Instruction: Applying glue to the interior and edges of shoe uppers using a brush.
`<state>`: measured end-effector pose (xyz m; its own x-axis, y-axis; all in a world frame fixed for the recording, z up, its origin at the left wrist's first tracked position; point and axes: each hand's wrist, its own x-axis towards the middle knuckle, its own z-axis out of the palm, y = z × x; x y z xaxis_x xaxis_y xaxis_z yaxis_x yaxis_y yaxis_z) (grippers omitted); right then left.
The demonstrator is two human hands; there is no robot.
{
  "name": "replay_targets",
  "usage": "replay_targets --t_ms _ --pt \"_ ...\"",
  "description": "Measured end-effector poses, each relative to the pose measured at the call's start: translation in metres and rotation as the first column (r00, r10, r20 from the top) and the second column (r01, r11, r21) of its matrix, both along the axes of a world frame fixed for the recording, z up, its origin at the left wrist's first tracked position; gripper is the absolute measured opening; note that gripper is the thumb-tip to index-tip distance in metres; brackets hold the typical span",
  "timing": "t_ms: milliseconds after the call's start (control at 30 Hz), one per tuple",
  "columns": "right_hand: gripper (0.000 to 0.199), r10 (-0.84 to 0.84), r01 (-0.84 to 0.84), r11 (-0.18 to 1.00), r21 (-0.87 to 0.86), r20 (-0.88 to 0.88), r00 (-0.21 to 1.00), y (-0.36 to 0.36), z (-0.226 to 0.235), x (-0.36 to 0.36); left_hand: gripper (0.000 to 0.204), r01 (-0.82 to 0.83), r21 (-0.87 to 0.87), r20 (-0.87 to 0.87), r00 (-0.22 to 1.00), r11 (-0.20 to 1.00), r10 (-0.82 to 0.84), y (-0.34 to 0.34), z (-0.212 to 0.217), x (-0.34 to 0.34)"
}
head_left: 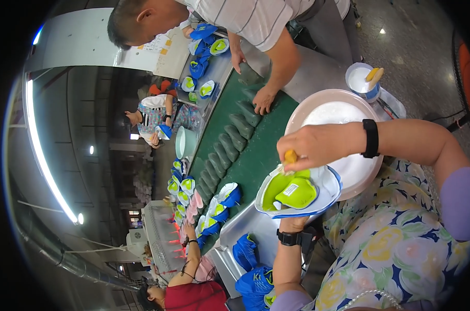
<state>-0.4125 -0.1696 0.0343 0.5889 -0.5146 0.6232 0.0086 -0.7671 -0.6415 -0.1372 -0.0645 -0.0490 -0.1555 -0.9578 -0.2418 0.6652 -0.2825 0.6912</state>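
Observation:
My left hand (294, 224) is closed under a shoe upper (303, 196), holding it up with its opening toward me. The upper has a lime-green lining and tongue, white inner edges and a blue rim. My right hand (320, 146), above it, grips a small brush by its yellow handle (291, 155). The brush's bristles are at the upper's lime lining. Behind my right wrist is a wide pale-pink basin (303, 110) with white contents. Most of my left fingers are hidden beneath the upper.
A green conveyor belt (261, 150) carries a row of dark grey shoe-shaped pieces (227, 147) and several blue-white uppers (227, 195). A metal tray (263, 228) holds blue uppers (245, 252). A cup (360, 83) with white liquid stands beside the basin. A co-worker's hands (265, 99) touch the pieces.

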Motion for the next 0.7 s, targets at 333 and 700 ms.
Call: replay_targets --t_ms 333,700 --pt "0.024 0.022 0.109 0.929 0.352 -0.349 0.937 -0.003 0.018 -0.031 0.066 -0.050 -0.177 0.235 0.968 0.983 0.091 0.002 -0.001 0.022" --pt "0.024 0.033 -0.037 0.999 -0.006 -0.316 0.948 0.011 0.024 -0.009 0.048 -0.145 -0.307 0.191 0.959 0.941 0.210 0.005 0.015 0.020"
